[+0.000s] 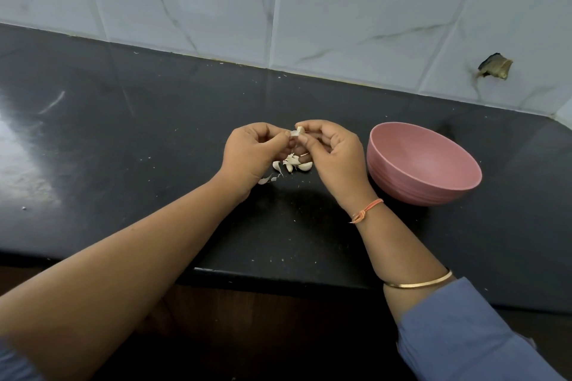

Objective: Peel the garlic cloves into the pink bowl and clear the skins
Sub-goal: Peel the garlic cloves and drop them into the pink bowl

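Note:
Both hands meet above the black counter [154, 133] and pinch one white garlic clove [297, 132] between their fingertips. My left hand [252, 153] grips it from the left, my right hand [332, 153] from the right. Under the hands lies a small heap of garlic cloves [294, 164] and loose skins [266, 179] on the counter. The pink bowl [424, 164] stands just right of my right hand, tilted in view, and its visible inside holds nothing.
A grey marbled tile wall [309, 9] runs along the back of the counter, with a broken hole [495, 66] at the right. The counter's front edge [278, 275] is near my forearms. Small white specks lie scattered on the counter.

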A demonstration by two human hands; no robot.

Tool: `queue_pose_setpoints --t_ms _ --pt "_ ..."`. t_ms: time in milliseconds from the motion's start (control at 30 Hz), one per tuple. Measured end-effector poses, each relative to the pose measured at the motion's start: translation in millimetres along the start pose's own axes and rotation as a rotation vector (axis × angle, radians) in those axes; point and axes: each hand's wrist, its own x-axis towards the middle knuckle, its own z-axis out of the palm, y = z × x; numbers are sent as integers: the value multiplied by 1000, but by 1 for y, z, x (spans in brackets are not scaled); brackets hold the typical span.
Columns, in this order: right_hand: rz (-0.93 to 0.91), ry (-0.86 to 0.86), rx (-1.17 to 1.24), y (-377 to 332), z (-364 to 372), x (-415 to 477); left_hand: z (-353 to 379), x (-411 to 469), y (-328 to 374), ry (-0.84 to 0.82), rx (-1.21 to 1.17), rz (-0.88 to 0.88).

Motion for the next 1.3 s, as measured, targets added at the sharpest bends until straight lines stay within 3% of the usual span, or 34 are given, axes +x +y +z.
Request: queue_pose_setpoints --t_ms 433,767,1300 --pt "169 77 432 -9 -5 0 -3 -3 1 110 190 49" --pt "123 19 165 -1 -3 0 -4 -4 -1 69 237 160" --pt "58 3 65 5 -5 2 -3 -5 0 -57 102 168"
